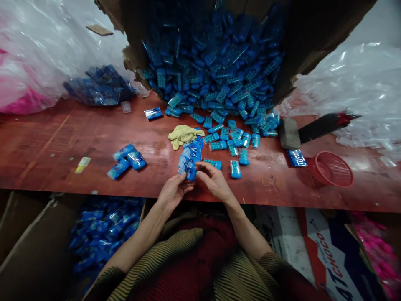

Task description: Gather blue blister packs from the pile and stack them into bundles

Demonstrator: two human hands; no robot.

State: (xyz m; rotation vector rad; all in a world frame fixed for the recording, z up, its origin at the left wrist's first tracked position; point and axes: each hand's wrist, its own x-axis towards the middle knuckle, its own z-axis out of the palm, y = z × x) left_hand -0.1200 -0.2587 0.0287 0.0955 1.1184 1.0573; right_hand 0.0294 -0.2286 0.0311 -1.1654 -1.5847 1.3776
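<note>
Meanwhile, left hand and right hand pinch a blue plastic sachet, loose blue blister packs at one o'clock, apparently mid-packing.

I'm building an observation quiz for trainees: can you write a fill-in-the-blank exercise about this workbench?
1. Both hands, left hand and right hand, hold a ____ packet.
2. The basket at the right of the table is ____.
3. The crumpled cloth is ____.
4. The loose blue pieces spill from a ____ box.

Missing words: blue; red; yellow; cardboard

Both hands close together, fingers pinched
</note>
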